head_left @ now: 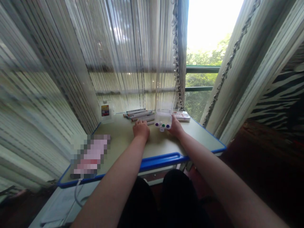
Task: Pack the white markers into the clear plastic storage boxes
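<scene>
My right hand grips a clear plastic case by its right side, above the table. The case's lid is raised, and its end faces me. Inside it, three round marker ends show, two purple or blue and one green. My left hand rests on the table with its fingers curled at the near edge of a loose pile of markers. Its fingertips are hidden from me, so whether a marker is between them is unclear. The pile's markers have pale barrels and coloured ends.
A pale table with a blue rim stands before me. A flat white box lies behind my right hand. At the back left is a clear package with a label. A blurred-out pink device with a cable lies left. Curtains hang behind.
</scene>
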Action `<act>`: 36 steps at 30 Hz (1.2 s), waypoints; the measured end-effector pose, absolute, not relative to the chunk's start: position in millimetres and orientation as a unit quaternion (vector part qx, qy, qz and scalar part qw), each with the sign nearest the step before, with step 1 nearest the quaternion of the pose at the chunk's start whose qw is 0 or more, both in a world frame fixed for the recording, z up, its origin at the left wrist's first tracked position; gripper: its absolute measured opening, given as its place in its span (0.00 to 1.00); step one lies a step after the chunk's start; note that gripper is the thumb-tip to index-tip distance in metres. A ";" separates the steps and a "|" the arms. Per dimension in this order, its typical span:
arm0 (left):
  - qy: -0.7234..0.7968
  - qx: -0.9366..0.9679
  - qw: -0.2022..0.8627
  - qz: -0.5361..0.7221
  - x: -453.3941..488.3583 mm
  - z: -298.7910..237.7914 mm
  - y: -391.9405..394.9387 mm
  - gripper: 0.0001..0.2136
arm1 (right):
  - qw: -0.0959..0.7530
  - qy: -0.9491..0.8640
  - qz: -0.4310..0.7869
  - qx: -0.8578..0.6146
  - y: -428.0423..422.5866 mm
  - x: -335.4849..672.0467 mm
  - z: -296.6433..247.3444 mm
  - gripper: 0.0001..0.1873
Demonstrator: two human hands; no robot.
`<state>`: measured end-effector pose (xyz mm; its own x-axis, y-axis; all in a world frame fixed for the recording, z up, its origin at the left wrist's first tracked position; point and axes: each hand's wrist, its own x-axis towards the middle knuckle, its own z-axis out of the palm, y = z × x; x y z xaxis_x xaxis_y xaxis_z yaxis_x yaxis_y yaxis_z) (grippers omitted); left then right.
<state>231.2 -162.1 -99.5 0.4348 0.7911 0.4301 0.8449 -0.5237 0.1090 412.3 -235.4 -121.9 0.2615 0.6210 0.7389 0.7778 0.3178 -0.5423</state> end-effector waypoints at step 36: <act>-0.171 -0.846 0.050 -0.502 236.7 -90.9 -173.5 0.12 | 0.565 -0.582 -0.074 -0.579 -234.0 415.2 -120.9 0.28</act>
<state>236.7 -173.5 -90.9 0.4376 0.2384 0.8670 0.3394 -0.9367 0.0862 415.2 -234.0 -120.9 0.3104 0.5906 0.7449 0.7590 0.3178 -0.5683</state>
